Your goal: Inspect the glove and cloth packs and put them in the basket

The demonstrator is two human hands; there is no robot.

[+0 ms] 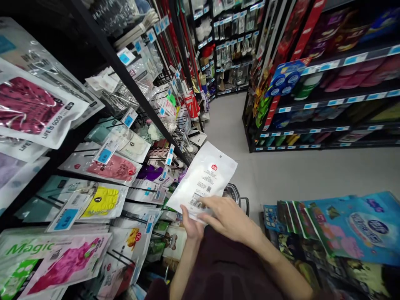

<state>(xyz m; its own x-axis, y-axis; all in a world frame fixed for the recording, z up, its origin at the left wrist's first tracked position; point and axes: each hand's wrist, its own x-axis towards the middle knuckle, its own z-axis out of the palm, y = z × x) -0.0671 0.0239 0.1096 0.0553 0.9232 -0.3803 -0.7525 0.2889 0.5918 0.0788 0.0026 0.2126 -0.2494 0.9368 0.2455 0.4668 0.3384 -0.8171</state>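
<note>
A flat white package point(215, 177) with its printed back up, showing a small red logo and a barcode, is tilted in front of me. My left hand point(192, 227) is closed on its lower edge, thumb on the printed face. My right hand point(229, 216) lies over the lower right part, fingertips touching the face beside the barcode, thumb apart from the fingers. What is inside the package cannot be seen. Just beyond the right hand, a dark-rimmed basket or cart part point(233, 192) with a handle is partly hidden.
Racks at left hold bagged gloves, such as a yellow pair point(101, 201) and a pink pair point(70, 260), on hooks with price tags. A black shelf point(331, 139) with bottles stands across the grey floor point(223, 125). Blue bags point(359, 227) are stacked at lower right.
</note>
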